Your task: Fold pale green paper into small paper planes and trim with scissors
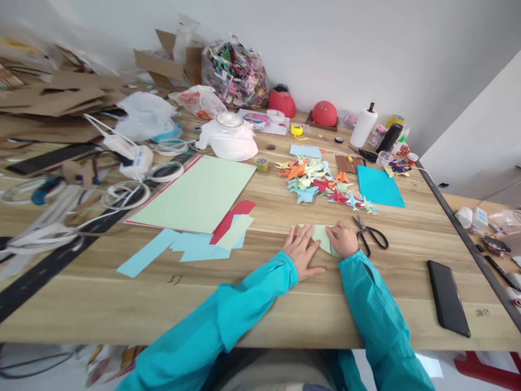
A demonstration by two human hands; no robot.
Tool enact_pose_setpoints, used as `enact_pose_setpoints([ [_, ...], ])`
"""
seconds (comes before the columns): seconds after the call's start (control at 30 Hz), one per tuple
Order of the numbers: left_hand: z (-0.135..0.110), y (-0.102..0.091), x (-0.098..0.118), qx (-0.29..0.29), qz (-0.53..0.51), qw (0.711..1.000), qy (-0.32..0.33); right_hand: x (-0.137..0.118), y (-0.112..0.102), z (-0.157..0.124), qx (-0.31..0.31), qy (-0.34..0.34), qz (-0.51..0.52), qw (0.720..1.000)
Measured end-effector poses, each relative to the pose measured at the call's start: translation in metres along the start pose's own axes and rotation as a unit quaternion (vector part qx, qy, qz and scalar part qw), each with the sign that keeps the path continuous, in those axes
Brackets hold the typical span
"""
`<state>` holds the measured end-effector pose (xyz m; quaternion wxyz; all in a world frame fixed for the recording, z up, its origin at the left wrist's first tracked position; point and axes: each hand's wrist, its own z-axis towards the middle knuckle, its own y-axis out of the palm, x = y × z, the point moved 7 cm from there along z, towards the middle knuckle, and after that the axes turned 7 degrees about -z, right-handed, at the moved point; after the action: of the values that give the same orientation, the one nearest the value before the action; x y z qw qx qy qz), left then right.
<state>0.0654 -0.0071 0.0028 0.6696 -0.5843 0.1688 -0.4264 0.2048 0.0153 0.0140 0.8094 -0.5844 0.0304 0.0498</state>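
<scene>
My left hand point(301, 251) lies flat on the wooden table point(260, 304), fingers stretched out, pressing the left edge of a small pale green paper point(321, 235). My right hand point(343, 239) is curled, its fingers pinching the right side of the same paper. Both arms wear teal sleeves. Black-handled scissors point(369, 233) lie just right of my right hand.
A heap of folded origami pieces point(319, 182) lies beyond my hands, with a blue sheet point(379, 186) to its right. A large pale green sheet point(195, 195) and coloured scraps point(211, 239) lie left. A black phone point(448, 297) rests near the right edge. Clutter fills the back and left.
</scene>
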Motion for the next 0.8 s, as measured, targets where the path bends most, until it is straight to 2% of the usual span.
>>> enact_pose_setpoints([
  [0.27,0.001,0.014,0.007,-0.044,-0.022,0.999,0.019,0.000,0.000,0.000,-0.006,0.007,0.012,1.000],
  [0.6,0.002,0.011,0.009,-0.087,-0.026,0.996,0.025,0.000,0.000,0.001,-0.007,0.008,0.004,1.000],
  [0.8,0.000,0.011,0.010,-0.082,-0.024,0.995,0.042,0.001,0.001,0.001,-0.005,0.011,0.001,1.000],
])
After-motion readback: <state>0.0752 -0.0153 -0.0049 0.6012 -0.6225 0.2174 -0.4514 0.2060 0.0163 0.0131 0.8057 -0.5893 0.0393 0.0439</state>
